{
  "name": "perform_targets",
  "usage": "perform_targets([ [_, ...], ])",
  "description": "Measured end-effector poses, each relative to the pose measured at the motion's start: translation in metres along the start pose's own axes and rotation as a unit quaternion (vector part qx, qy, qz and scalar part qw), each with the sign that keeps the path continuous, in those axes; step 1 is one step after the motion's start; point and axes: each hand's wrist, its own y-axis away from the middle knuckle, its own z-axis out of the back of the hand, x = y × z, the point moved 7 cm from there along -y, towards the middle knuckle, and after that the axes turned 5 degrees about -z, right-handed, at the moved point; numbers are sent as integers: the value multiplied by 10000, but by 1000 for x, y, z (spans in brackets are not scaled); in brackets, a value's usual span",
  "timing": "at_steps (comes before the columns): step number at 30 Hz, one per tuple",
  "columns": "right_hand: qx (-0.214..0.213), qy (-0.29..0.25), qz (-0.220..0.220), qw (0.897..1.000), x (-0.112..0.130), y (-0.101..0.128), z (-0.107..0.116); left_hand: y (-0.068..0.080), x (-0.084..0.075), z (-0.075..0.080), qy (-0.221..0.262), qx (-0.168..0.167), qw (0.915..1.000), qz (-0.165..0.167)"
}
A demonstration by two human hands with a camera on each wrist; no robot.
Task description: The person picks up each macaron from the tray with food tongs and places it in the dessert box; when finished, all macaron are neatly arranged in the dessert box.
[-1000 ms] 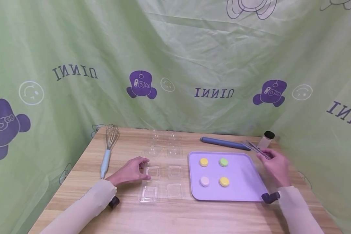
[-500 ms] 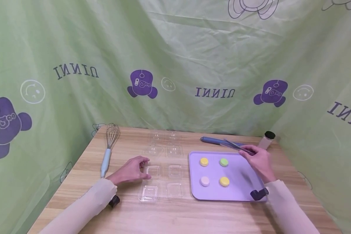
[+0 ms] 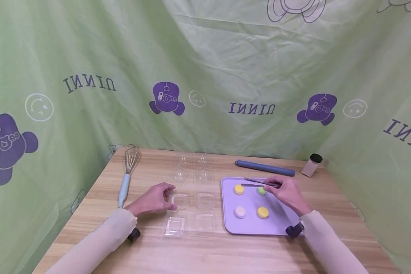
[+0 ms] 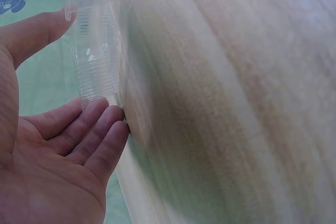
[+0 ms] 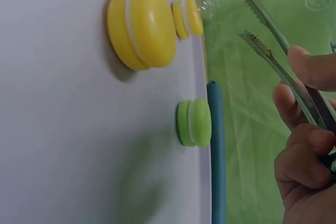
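Observation:
On a lilac tray point(image 3: 277, 228) lie a yellow macaron point(image 3: 239, 190) at the back left, a green macaron point(image 3: 261, 190) partly covered, a pink macaron point(image 3: 239, 212) and a second yellow macaron point(image 3: 262, 212). My right hand point(image 3: 289, 194) holds metal tongs point(image 5: 278, 56) above the tray. Their serrated tips are spread, with nothing between them, near the back-left yellow macaron. My left hand point(image 3: 153, 199) holds a clear plastic box point(image 4: 94, 51) on the table, thumb on one edge and fingertips on the other.
More clear plastic boxes point(image 3: 204, 223) stand around the held one, with domed lids point(image 3: 203, 175) behind. A whisk point(image 3: 126, 179) lies at the left. Behind the tray are a blue rod point(image 3: 265, 168) and a black-capped jar point(image 3: 311, 165). A green curtain point(image 3: 205, 76) hangs behind.
My right hand has brought the tongs leftward from beside the jar to over the back of the tray. My left hand has stayed at the plastic box.

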Motion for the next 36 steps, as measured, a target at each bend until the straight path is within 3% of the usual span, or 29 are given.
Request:
perform_targets([
  [9, 30, 579, 292, 9979, 6, 3, -14, -1, 1, 0, -59, 12, 10000, 9],
  [24, 452, 435, 137, 9979, 7, -1, -28, -2, 1, -1, -99, 4, 10000, 5],
  [36, 439, 780, 552, 9945, 5, -6, -34, 0, 0, -1, -69, -7, 10000, -2],
])
